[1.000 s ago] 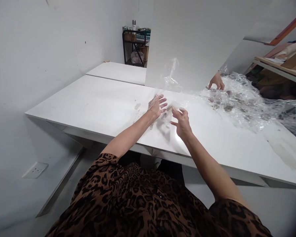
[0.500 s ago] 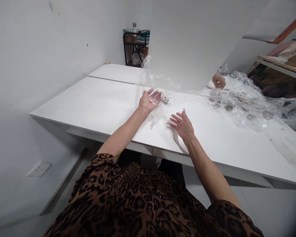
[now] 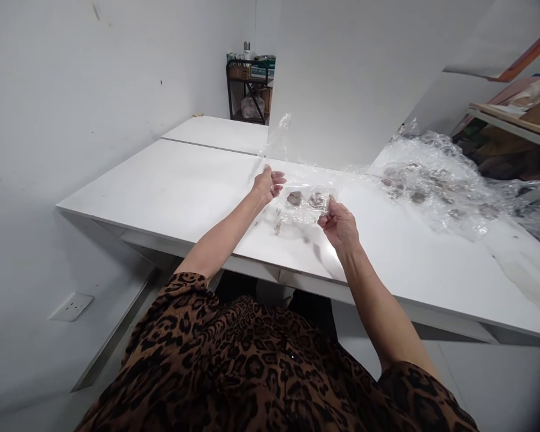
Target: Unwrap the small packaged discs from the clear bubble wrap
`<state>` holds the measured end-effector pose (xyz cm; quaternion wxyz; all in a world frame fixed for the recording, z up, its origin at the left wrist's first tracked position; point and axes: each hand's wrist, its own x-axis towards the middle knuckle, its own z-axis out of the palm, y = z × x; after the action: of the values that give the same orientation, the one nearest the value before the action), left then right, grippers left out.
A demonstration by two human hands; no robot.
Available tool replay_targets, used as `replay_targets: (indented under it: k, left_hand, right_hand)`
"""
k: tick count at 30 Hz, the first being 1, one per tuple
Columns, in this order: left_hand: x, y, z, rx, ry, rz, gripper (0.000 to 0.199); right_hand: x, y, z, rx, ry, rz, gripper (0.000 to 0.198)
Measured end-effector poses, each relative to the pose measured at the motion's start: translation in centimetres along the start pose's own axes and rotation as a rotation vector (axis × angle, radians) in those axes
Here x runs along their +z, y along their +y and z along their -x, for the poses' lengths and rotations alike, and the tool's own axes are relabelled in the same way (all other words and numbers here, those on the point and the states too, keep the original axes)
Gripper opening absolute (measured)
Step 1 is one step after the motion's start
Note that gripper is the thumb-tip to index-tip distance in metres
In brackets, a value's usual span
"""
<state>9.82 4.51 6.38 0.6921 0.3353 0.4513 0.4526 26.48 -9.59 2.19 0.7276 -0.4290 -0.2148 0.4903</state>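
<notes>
A clear plastic bag (image 3: pixel 306 207) is stretched between my two hands above the white table (image 3: pixel 162 180). Two brown, roundish pieces (image 3: pixel 294 198) show side by side in it; I cannot make out their kind. My left hand (image 3: pixel 269 184) grips the bag's left part, thumb up and fingers partly curled. At the opposite side, my right hand (image 3: pixel 339 225) pinches the bag's edge close to the right brown piece. A loose flap of the film stands up behind my left hand.
A heap of clear plastic bags (image 3: pixel 441 186) with brown pieces spreads over the table's right side. A tall white panel (image 3: pixel 342 78) rises behind the table. A dark shelf rack (image 3: pixel 247 84) stands at the back, beyond the left wall (image 3: pixel 94 90).
My right hand has moved from open to pinching the bag's edge. My left fingers have curled, and the bag is spread flatter. Another person's hand by the heap is gone from view.
</notes>
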Motion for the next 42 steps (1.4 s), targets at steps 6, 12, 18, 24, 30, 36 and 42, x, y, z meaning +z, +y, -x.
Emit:
replay_targets:
  k: [6, 12, 18, 24, 30, 36, 42]
  left_hand:
    - [-1.2, -0.9, 0.1, 0.000, -0.093, -0.345, 0.030]
    - [-2.1, -1.1, 6.0, 0.434, -0.197, -1.235, 0.040]
    - [-0.2, -4.1, 6.6, 0.537, -0.393, -1.116, 0.056]
    - [-0.8, -6.1, 3.5, 0.422, -0.208, -0.624, 0.030]
    - [-1.8, -5.1, 2.9, 0.155, -0.019, -0.165, 0.034]
    - [-1.3, -5.4, 3.7, 0.011, -0.042, -0.005, 0.042]
    - [-1.0, -4.5, 4.8, -0.053, -0.337, 0.046, 0.049]
  right_hand:
    - [0.7, -2.0, -0.8, -0.063, -0.051, 0.105, 0.060]
    - [1.5, -3.9, -2.0, -0.144, -0.052, 0.243, 0.063]
    - [3.1, -2.4, -1.9, -0.212, -0.298, 0.458, 0.062]
    - [0.2, 0.1, -1.3, -0.452, -0.245, 0.841, 0.060]
    - [-4.0, 2.6, 0.2, -0.332, -0.419, 1.133, 0.059]
    - [-2.5, 2.3, 0.3, -0.636, -0.341, 1.236, 0.063]
    - [-0.3, 2.6, -0.5, -0.667, -0.284, 1.033, 0.048]
